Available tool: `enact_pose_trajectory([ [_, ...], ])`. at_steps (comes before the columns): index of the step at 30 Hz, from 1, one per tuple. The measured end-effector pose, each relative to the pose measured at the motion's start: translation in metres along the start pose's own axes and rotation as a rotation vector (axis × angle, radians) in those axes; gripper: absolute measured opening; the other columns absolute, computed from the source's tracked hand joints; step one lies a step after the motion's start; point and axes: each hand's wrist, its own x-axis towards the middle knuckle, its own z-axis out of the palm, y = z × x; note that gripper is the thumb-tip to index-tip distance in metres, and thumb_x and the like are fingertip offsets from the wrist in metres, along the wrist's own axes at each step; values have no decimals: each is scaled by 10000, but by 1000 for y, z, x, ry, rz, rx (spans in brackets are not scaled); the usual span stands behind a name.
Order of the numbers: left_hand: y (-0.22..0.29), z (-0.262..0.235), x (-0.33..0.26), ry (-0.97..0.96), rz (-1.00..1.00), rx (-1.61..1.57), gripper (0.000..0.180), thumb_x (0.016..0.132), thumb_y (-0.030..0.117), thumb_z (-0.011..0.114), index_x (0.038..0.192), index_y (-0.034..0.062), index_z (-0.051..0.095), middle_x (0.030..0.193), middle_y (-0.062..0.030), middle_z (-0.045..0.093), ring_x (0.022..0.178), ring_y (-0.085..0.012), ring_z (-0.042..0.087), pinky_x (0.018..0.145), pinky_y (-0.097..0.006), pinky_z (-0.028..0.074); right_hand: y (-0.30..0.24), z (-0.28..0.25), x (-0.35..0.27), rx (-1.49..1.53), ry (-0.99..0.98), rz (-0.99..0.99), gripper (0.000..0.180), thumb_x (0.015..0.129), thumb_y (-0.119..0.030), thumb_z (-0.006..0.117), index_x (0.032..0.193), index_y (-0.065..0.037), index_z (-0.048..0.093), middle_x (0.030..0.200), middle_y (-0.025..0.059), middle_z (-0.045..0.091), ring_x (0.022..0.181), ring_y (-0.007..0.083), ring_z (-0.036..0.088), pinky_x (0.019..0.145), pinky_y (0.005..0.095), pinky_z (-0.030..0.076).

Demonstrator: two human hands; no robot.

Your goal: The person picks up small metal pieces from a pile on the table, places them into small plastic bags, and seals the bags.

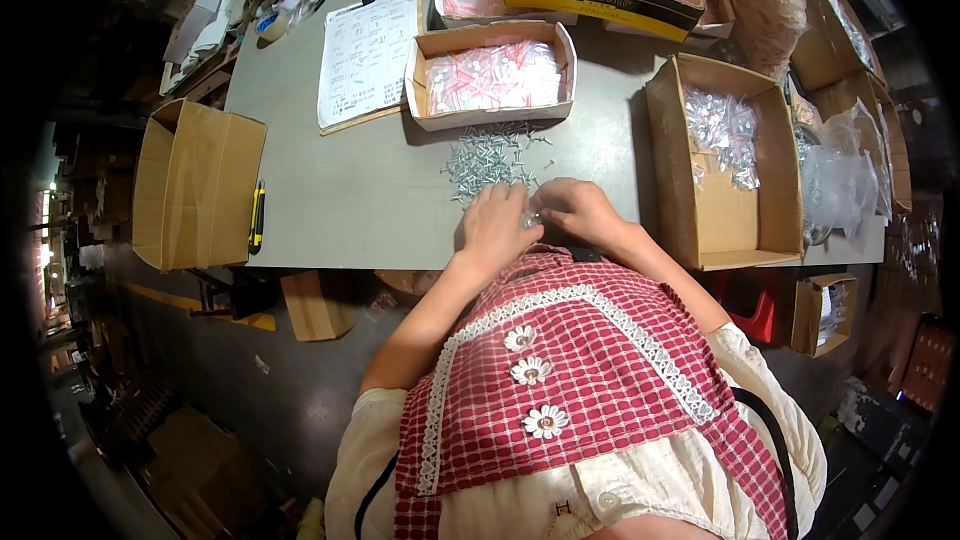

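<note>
A loose pile of silvery screws (488, 162) lies on the grey table, just beyond my hands. My left hand (494, 227) is at the near edge of the pile, its fingers bent and closed around a small clear plastic bag (530, 221). My right hand (580, 212) is beside it, with thumb and fingertips pinched together close to the bag. What the right fingertips hold is too small and hidden to tell. Behind the screws stands an open white-edged box (490, 120) full of small clear bags with red strips.
At the right is a cardboard box (728, 225) with filled clear bags. An open carton (218, 190) and a yellow-black cutter knife (257, 218) are at the left. A clipboard with a sheet (370, 60) lies farther back, near a black-yellow box (600, 5) of bags.
</note>
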Motion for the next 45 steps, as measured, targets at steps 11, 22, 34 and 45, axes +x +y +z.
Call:
enact_pose_trajectory([
  [11, 2, -5, 1, 295, 57, -263, 408, 664, 266, 875, 865, 72, 577, 844, -51, 573, 810, -232, 568, 711, -360, 494, -17, -19, -4, -51, 312, -92, 399, 759, -11, 634, 1152, -59, 596, 1059, 154, 655, 899, 369, 661, 778, 431, 542],
  [22, -10, -13, -5, 529, 69, -292, 448, 660, 250, 920, 892, 54, 590, 823, -37, 547, 763, -198, 530, 650, -318, 468, -4, -3, 6, -405, 76, -351, 272, 756, -61, 680, 1015, -45, 598, 956, 131, 583, 813, 354, 636, 706, 438, 528],
  [34, -13, -12, -9, 512, 68, -294, 456, 656, 267, 923, 890, 61, 591, 832, -40, 553, 768, -201, 528, 643, -322, 460, 21, -12, -2, -455, -27, -152, 175, 802, -121, 673, 889, 4, 587, 853, 200, 638, 796, 396, 646, 715, 460, 528],
  [45, -7, -14, -6, 518, 190, -294, 397, 636, 159, 885, 887, 62, 593, 847, -55, 573, 791, -229, 563, 649, -344, 476, -57, -36, 0, 99, 138, -325, 158, 851, -104, 690, 984, -27, 656, 881, 128, 637, 782, 300, 638, 704, 360, 520],
])
